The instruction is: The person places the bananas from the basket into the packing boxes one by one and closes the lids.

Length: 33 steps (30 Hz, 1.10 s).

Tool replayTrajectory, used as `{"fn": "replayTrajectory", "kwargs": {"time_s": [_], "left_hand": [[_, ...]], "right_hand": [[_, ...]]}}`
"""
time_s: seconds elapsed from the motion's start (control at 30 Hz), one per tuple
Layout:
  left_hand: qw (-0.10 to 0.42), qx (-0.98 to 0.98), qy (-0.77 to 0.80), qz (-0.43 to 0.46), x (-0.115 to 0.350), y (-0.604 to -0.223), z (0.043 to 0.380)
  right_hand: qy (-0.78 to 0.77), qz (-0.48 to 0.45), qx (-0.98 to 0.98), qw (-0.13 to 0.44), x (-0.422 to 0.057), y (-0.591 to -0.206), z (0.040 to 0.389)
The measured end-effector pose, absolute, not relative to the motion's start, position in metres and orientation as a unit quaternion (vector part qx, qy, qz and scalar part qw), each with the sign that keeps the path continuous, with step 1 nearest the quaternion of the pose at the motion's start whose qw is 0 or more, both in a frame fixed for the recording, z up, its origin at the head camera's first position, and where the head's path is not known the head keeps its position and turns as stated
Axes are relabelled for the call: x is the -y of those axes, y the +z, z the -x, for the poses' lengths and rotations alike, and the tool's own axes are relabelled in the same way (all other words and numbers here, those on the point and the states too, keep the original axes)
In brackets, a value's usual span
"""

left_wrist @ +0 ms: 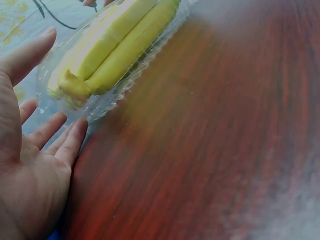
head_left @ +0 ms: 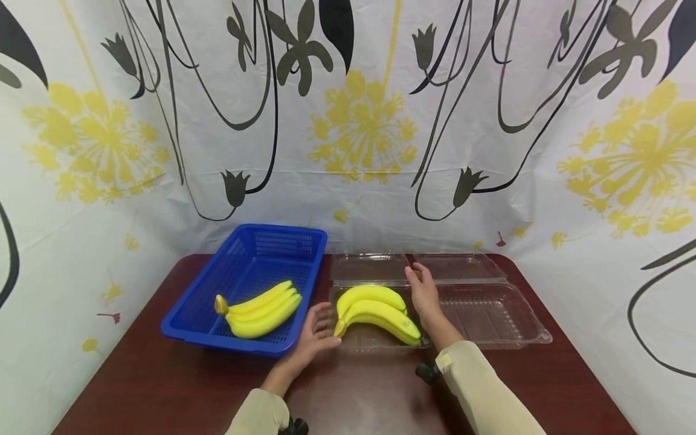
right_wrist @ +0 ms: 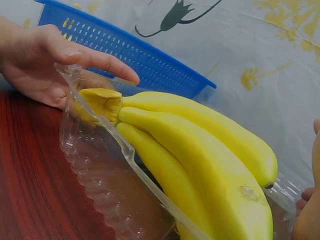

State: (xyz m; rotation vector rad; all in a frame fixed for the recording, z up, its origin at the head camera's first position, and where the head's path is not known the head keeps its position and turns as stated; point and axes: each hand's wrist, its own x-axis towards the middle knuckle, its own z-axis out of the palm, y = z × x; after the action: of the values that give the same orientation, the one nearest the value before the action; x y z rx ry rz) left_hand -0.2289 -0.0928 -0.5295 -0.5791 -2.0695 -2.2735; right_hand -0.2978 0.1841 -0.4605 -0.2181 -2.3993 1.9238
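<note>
A bunch of yellow bananas (head_left: 380, 311) lies in a clear plastic clamshell container (head_left: 370, 348), its stem end toward the left. Beside that end is my left hand (head_left: 313, 335), fingers spread and relaxed, fingertips right at the container's wall in the left wrist view. My right hand (head_left: 425, 296) is at the container's right side, fingers extended, near the banana tips; only its edge (right_wrist: 307, 207) shows in the right wrist view. Neither hand grips anything. The container's lid (head_left: 370, 266) stands folded back behind the bananas.
A blue plastic basket (head_left: 185, 339) stands on the left with another banana bunch (head_left: 261, 311) inside. To the right, a second clear container (head_left: 489, 314) sits with its lid (head_left: 459, 266) folded back. The dark red table (head_left: 136, 386) meets a flower-printed cloth (head_left: 370, 199) behind.
</note>
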Motion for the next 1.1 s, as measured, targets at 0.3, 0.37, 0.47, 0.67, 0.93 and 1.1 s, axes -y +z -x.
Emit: {"fn": "replayTrajectory", "kwargs": {"time_s": [0.3,0.37,0.47,0.67,0.93,1.1], "left_hand": [[0.000,0.652,-0.723,0.228,0.0954,-0.5288,0.2301],[0.002,0.651,-0.723,0.231,0.0951,-0.5290,0.2302],[0.005,0.650,-0.725,0.229,0.0947,-0.5299,0.2304],[0.013,0.651,-0.723,0.232,0.0942,-0.5338,0.2310],[0.011,0.653,-0.724,0.224,0.0941,-0.5323,0.2296],[0.013,0.655,-0.723,0.221,0.0938,-0.5320,0.2296]], "right_hand": [[0.672,0.065,0.728,0.117,-0.1823,-0.4657,0.2940],[0.680,0.063,0.718,0.136,-0.1818,-0.4661,0.2935],[0.685,0.060,0.711,0.147,-0.1823,-0.4664,0.2915],[0.679,0.066,0.715,0.154,-0.1832,-0.4665,0.2885],[0.689,0.069,0.697,0.189,-0.1841,-0.4689,0.2897],[0.687,0.062,0.691,0.215,-0.1840,-0.4702,0.2894]]}}
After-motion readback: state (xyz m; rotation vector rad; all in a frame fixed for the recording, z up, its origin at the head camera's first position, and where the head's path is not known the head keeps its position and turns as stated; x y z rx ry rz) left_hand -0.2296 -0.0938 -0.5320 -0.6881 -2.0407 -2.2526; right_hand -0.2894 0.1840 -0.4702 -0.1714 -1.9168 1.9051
